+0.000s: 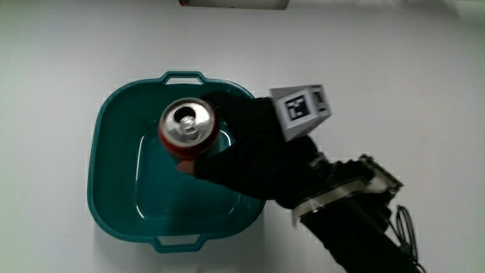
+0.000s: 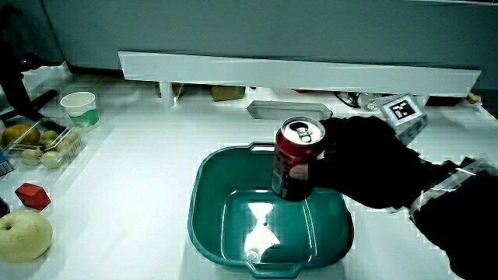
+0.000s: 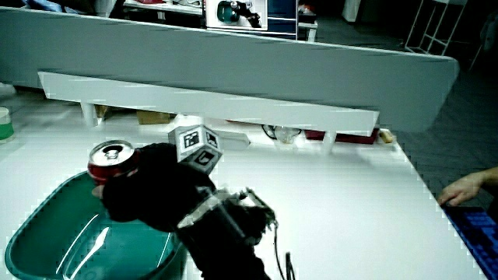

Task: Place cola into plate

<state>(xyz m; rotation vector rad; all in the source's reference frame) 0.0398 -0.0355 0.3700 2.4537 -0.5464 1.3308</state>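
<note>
The grip [image 1: 242, 148] is wrapped tight round the upright cola [image 1: 188, 127], held above the teal plate [image 1: 114, 152] so it can come straight down inside.

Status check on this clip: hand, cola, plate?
Hand shut on cola can, upright. Can held above teal plate, not set down. Plate holds nothing; nothing in the way.

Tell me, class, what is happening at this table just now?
A gloved hand has its grip shut on an upright red cola can and holds it over the teal plate, a deep dish with two handles. In a side view the can appears to hang above the dish's floor, not resting on it. So the cola is not yet set down in the plate.
</note>
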